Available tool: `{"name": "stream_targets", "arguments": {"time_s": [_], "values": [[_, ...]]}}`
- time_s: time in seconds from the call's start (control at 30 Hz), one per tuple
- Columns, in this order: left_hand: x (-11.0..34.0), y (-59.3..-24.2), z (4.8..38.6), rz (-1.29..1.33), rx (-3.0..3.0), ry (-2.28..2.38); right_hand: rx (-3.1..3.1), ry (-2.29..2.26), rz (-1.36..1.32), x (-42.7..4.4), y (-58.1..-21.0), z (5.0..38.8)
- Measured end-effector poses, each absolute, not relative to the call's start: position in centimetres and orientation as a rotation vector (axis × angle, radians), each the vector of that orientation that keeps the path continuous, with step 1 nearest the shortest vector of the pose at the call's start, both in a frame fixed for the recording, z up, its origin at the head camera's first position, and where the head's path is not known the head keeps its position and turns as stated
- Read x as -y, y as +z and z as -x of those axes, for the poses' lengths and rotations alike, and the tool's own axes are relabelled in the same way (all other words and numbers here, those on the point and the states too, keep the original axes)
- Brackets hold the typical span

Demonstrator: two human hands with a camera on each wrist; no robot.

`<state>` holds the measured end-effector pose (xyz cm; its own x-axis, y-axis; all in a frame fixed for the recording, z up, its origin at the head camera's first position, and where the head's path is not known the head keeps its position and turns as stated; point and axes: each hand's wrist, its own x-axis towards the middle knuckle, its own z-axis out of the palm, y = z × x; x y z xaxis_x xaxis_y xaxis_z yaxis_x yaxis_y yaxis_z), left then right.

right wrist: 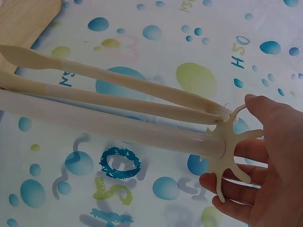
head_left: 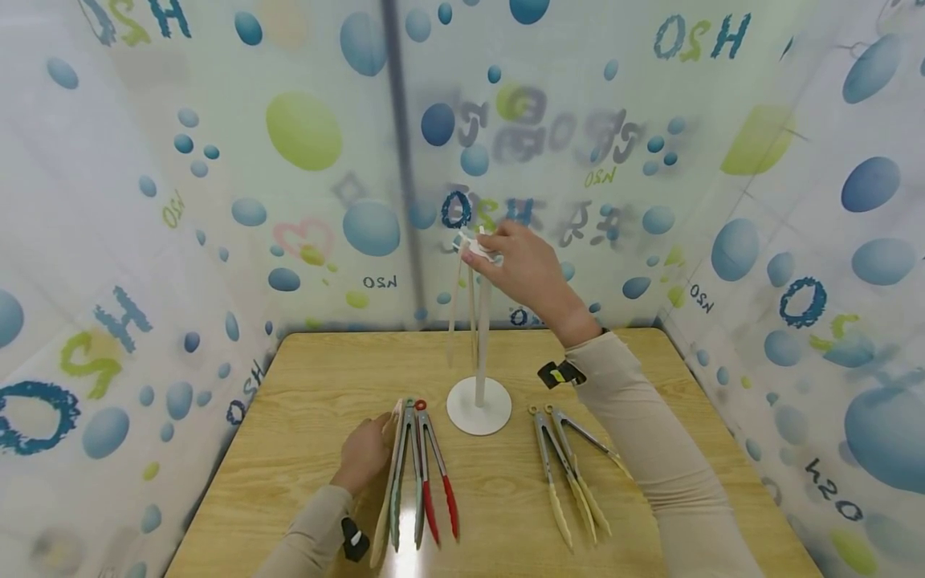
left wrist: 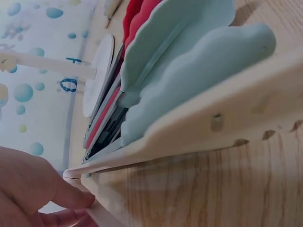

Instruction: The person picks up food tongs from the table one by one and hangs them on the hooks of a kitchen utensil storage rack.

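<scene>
At the top of a white stand (head_left: 481,337), my right hand (head_left: 523,265) grips the hooked head (right wrist: 227,146), fingers curled among its prongs. A pair of cream tongs (right wrist: 132,104) hangs from one hook beside the pole, its two arms slightly apart. Down on the table, my left hand (head_left: 364,453) pinches the upper end of beige tongs (left wrist: 199,118) between thumb and fingers. Those lie leftmost in a row, beside tongs with pale green tips (left wrist: 203,61) and tongs with red tips (head_left: 450,498).
Right of the stand's round base (head_left: 462,413) lie metal tongs (head_left: 552,457) with yellow tips, partly behind the right forearm. The wooden table (head_left: 318,361) is bounded by patterned curtains (head_left: 318,201) at the back and both sides.
</scene>
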<state>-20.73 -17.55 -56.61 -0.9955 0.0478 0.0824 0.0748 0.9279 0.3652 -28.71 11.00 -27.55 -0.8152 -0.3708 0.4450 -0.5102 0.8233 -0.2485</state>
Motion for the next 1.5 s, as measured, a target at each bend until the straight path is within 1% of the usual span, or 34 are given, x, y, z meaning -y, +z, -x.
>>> {"name": "stream_targets", "arguments": {"time_s": [0.37, 0.7, 1.23, 1.5], "values": [[17.5, -55.8, 21.0, 0.042, 2.990, -0.731, 2.597, 0.506, -0.648, -10.8, -27.6, 28.8], [17.5, -54.3, 21.7, 0.029, 2.967, -0.751, 2.531, 0.510, -0.619, -10.5, -27.7, 29.0], [16.8, -50.5, 22.9, 0.124, 2.844, -0.761, 2.528, 0.582, -0.660, -10.9, -27.5, 28.9], [16.0, -48.5, 23.6, 0.128, 2.749, -0.797, 2.583, 0.650, -0.677, -11.4, -27.4, 28.9]]}}
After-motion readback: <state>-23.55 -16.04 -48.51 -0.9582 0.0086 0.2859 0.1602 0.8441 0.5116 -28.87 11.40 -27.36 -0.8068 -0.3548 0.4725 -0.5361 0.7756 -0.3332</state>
